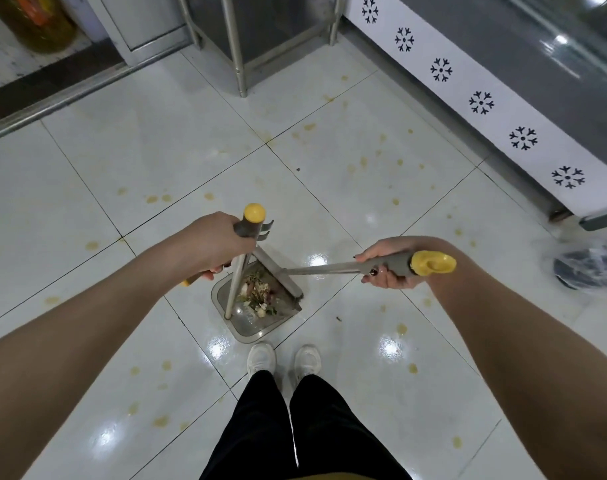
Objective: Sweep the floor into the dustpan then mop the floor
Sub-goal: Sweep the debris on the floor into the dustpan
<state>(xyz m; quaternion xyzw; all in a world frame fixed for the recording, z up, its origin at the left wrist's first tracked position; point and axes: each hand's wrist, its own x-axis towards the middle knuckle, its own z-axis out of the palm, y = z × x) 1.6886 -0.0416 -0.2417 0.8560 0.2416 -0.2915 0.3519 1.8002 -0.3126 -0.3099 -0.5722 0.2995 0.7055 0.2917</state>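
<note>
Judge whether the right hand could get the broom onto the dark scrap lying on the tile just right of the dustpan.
Probably yes. The right hand grips the broom, whose head rests at the dustpan mouth. The scrap lies on bare tile close beside it, with nothing between.

black trousers are worn, seen at the bottom centre of the frame, with white shoes just above them. the forearms are left bare. dark nail varnish is seen on the fingers of the right hand. a strip of yellow garment is glimpsed at the bottom edge.
</note>
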